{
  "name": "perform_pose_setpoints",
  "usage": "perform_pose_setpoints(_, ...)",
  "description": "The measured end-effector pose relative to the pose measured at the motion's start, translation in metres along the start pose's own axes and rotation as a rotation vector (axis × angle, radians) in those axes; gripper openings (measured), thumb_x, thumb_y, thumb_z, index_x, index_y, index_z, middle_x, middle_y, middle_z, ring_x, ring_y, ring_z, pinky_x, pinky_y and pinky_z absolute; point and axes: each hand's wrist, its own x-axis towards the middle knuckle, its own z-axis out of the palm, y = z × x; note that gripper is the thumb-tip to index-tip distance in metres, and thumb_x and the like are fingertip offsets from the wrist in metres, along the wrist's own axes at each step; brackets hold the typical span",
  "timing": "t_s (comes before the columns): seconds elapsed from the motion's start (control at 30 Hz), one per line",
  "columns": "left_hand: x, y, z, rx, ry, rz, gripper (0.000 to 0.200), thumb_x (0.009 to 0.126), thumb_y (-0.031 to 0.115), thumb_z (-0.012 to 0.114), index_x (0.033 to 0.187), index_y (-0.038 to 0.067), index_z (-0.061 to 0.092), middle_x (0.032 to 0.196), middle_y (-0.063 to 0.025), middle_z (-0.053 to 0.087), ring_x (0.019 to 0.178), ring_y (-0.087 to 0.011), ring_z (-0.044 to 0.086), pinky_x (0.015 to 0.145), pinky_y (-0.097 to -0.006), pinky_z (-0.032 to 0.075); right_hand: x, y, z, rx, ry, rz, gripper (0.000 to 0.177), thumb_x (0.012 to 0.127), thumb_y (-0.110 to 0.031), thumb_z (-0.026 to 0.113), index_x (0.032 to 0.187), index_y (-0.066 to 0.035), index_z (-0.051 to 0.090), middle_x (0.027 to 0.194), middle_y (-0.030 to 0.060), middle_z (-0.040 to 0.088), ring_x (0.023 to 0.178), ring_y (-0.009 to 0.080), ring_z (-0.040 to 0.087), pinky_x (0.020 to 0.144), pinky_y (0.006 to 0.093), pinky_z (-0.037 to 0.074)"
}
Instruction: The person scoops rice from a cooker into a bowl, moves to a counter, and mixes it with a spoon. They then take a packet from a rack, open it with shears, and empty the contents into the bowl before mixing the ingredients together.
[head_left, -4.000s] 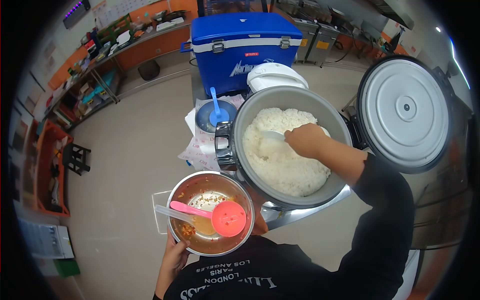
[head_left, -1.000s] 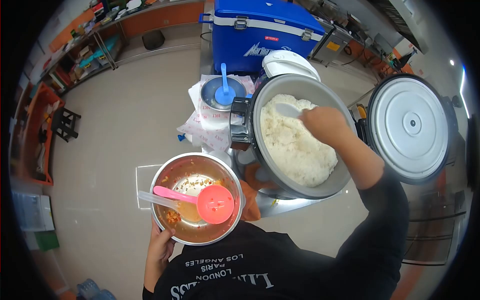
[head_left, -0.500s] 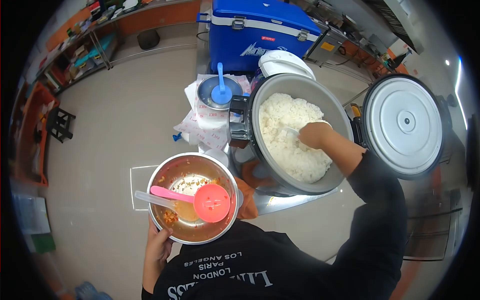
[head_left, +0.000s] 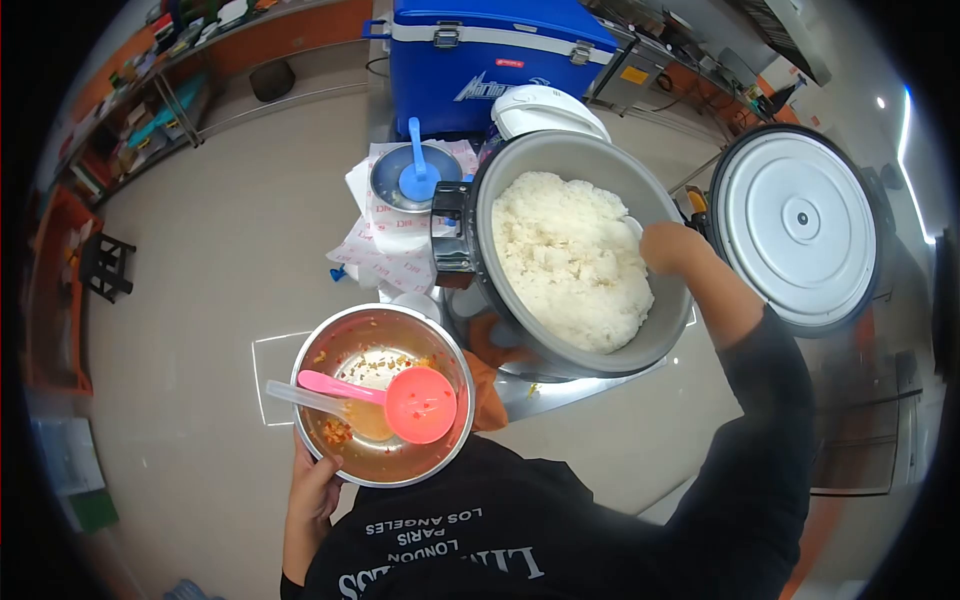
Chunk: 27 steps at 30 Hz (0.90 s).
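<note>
My left hand (head_left: 316,484) grips the rim of a steel mixing bowl (head_left: 308,352) near my body. Inside the bowl lie a pink ladle (head_left: 421,405), a translucent rice paddle (head_left: 305,398) and reddish, chopped seasoning bits. My right hand (head_left: 668,247) is closed at the right inner side of a large rice cooker (head_left: 655,190), beside a mound of white rice (head_left: 565,260). A pale rice paddle (head_left: 632,226) shows only slightly at its fingers; most of it is hidden.
The cooker's round lid (head_left: 802,225) stands open at the right. Behind is a blue cooler box (head_left: 490,75). A small metal bowl (head_left: 385,185) with a blue scoop (head_left: 419,180) sits on printed paper (head_left: 400,262). A black stool (head_left: 106,264) stands far left.
My right hand has moved up and right, from the middle of the rice to the cooker's right side. The left hand still holds the bowl; the whole view has shifted slightly.
</note>
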Motion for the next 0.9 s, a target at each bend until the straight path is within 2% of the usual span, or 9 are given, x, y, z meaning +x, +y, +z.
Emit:
perform_pose_setpoints(0.2, -0.002, 0.013, 0.009, -0.019, -0.072, -0.071, 0.085, 0.073, -0.005, 0.049, 0.148, 0.009, 0.012, 0.139, -0.0147, 0.037, 0.126, -0.0261, 0.045, 0.098, -0.038, 0.046, -0.061, -0.086, -0.021, 0.063, 0.091, -0.077, 0.024, 0.087, -0.012, 0.049, 0.09, -0.005, 0.071, 0.09, 0.0179, 0.069, 0.085, 0.032, 0.068, 0.074, 0.0426, 0.053)
perform_pose_setpoints(0.33, 0.0, 0.016, 0.005, 0.018, -0.096, -0.074, 0.085, 0.074, -0.005, 0.049, 0.149, 0.011, 0.011, 0.138, -0.0145, 0.038, 0.125, -0.0267, 0.046, 0.096, -0.0383, 0.048, -0.09, -0.068, -0.069, 0.023, 0.421, -0.162, 0.034, 0.097, -0.032, 0.045, 0.095, -0.006, 0.066, 0.079, 0.0134, 0.068, 0.077, 0.0297, 0.068, 0.066, 0.0425, 0.053)
perform_pose_setpoints(0.43, 0.0, 0.016, 0.004, -0.004, -0.108, -0.076, 0.085, 0.074, -0.005, 0.049, 0.148, 0.012, 0.012, 0.137, -0.0147, 0.039, 0.125, -0.0274, 0.047, 0.095, -0.0391, 0.049, -0.089, -0.059, -0.083, 0.156, 0.522, -0.169, 0.034, 0.099, -0.035, 0.041, 0.095, -0.009, 0.063, 0.079, 0.0129, 0.067, 0.073, 0.0296, 0.067, 0.063, 0.0438, 0.052)
perform_pose_setpoints(0.5, -0.003, 0.023, 0.01, -0.005, -0.101, -0.112, 0.085, 0.074, -0.005, 0.049, 0.148, 0.012, 0.012, 0.137, -0.0147, 0.039, 0.124, -0.0277, 0.047, 0.095, -0.0394, 0.05, -0.06, -0.066, -0.052, 0.131, 0.524, -0.421, 0.035, 0.099, -0.037, 0.041, 0.096, -0.009, 0.063, 0.08, 0.0125, 0.068, 0.074, 0.0305, 0.067, 0.063, 0.0442, 0.052)
perform_pose_setpoints(0.53, -0.005, 0.025, 0.013, -0.011, -0.092, -0.144, 0.085, 0.074, -0.005, 0.048, 0.148, 0.012, 0.012, 0.137, -0.0147, 0.039, 0.124, -0.028, 0.047, 0.094, -0.0398, 0.05, -0.05, -0.075, -0.039, -0.117, 0.321, -0.374, 0.034, 0.098, -0.036, 0.042, 0.096, -0.01, 0.063, 0.081, 0.0124, 0.068, 0.076, 0.0304, 0.067, 0.066, 0.0451, 0.052)
perform_pose_setpoints(0.63, -0.005, 0.023, 0.015, 0.022, -0.06, -0.102, 0.086, 0.073, 0.001, 0.056, 0.148, 0.01, 0.016, 0.139, -0.0147, 0.04, 0.127, -0.0297, 0.045, 0.101, -0.0441, 0.044, -0.019, -0.056, -0.018, -0.126, 0.168, -0.291, 0.034, 0.095, -0.037, 0.046, 0.091, -0.01, 0.067, 0.082, 0.0123, 0.068, 0.079, 0.0296, 0.068, 0.069, 0.0462, 0.051)
perform_pose_setpoints(0.77, -0.003, 0.014, 0.009, -0.028, -0.05, -0.097, 0.085, 0.074, -0.006, 0.048, 0.148, 0.013, 0.012, 0.136, -0.0144, 0.04, 0.123, -0.0284, 0.048, 0.091, -0.039, 0.053, -0.029, -0.037, -0.055, -0.158, 0.08, -0.207, 0.035, 0.095, -0.038, 0.046, 0.092, -0.011, 0.068, 0.082, 0.0128, 0.068, 0.08, 0.0313, 0.067, 0.07, 0.046, 0.051)
perform_pose_setpoints(0.83, -0.004, 0.011, 0.008, -0.04, -0.017, -0.089, 0.084, 0.074, -0.006, 0.047, 0.148, 0.013, 0.012, 0.136, -0.0145, 0.04, 0.122, -0.0281, 0.049, 0.091, -0.0385, 0.053, -0.043, -0.051, -0.069, 0.056, 0.317, -0.308, 0.038, 0.094, -0.04, 0.045, 0.093, -0.011, 0.069, 0.084, 0.0134, 0.069, 0.081, 0.0329, 0.067, 0.072, 0.0466, 0.051)
perform_pose_setpoints(0.9, -0.007, 0.011, 0.011, -0.04, 0.004, -0.089, 0.084, 0.074, -0.006, 0.047, 0.148, 0.013, 0.012, 0.136, -0.0145, 0.04, 0.122, -0.0279, 0.049, 0.092, -0.0385, 0.052, -0.035, -0.067, -0.04, -0.079, 0.107, -0.418, 0.045, 0.095, -0.043, 0.04, 0.089, -0.01, 0.07, 0.092, 0.0157, 0.068, 0.086, 0.0341, 0.066, 0.075, 0.0471, 0.05)
